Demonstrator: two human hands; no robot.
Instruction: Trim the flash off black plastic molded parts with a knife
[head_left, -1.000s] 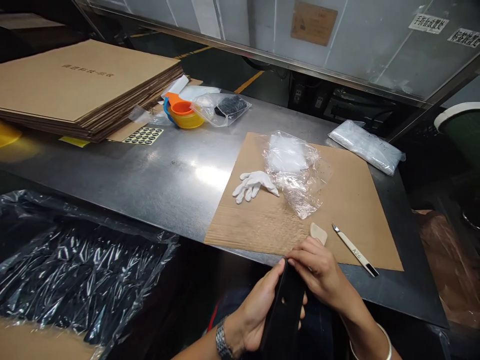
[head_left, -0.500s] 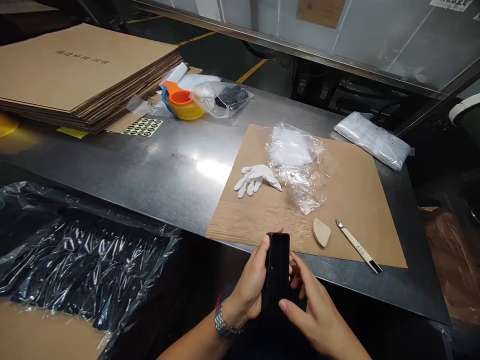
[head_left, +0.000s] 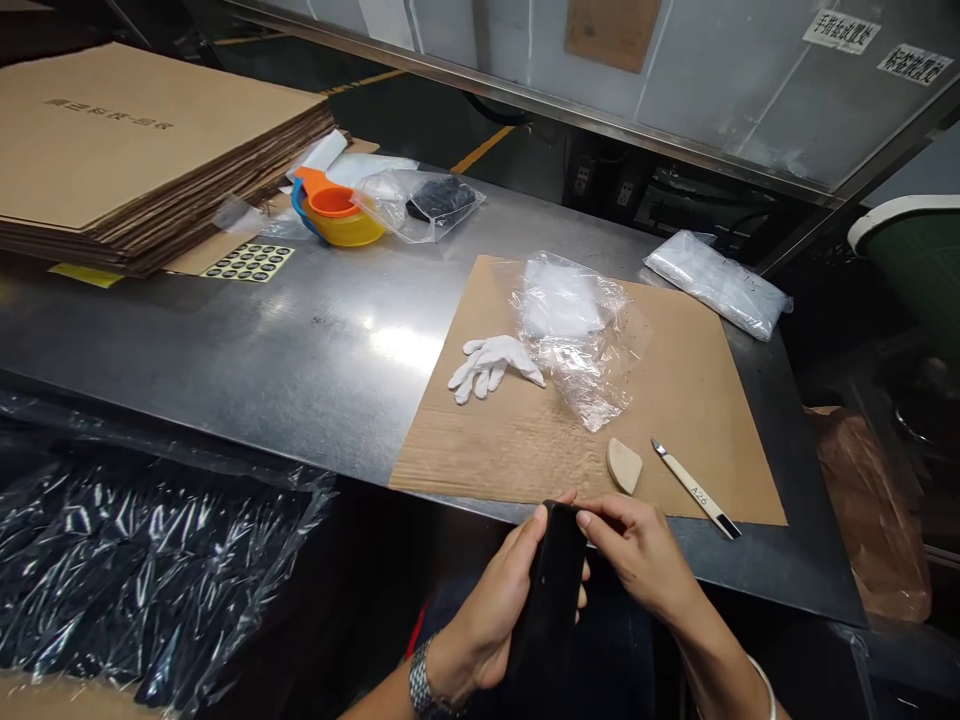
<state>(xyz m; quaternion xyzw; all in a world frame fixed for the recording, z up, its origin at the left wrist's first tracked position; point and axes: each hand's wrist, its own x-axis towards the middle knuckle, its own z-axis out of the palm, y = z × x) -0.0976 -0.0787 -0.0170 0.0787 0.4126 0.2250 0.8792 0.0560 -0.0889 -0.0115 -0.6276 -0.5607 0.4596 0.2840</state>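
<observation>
A long black rectangular shell (head_left: 555, 585), which looks like a hollow plastic housing, is held just in front of the table edge. My left hand (head_left: 499, 595) wraps round it from the left, with fingertips showing on its right side. At its upper right corner my right hand (head_left: 637, 545) is closed, thumb and forefinger pinching the rim. Beyond the hands, a beige wedge-shaped block (head_left: 624, 466) and a white-handled craft knife (head_left: 696, 488) marked A26 lie on a cardboard sheet (head_left: 697, 400). A white glove (head_left: 495, 367) rests farther left on that sheet.
Crumpled clear plastic bags (head_left: 574, 330) lie on the cardboard; a wrapped packet (head_left: 716, 283) sits behind right. An orange and yellow tape dispenser (head_left: 345, 222), a sticker sheet (head_left: 251, 262) and stacked cardboard (head_left: 150, 140) occupy the left. Black plastic wrapping (head_left: 150, 560) fills the lower left.
My right hand has moved up from beside the lower part of the black shell to pinch its upper right corner. The shell is tilted differently, and the camera view has shifted slightly right.
</observation>
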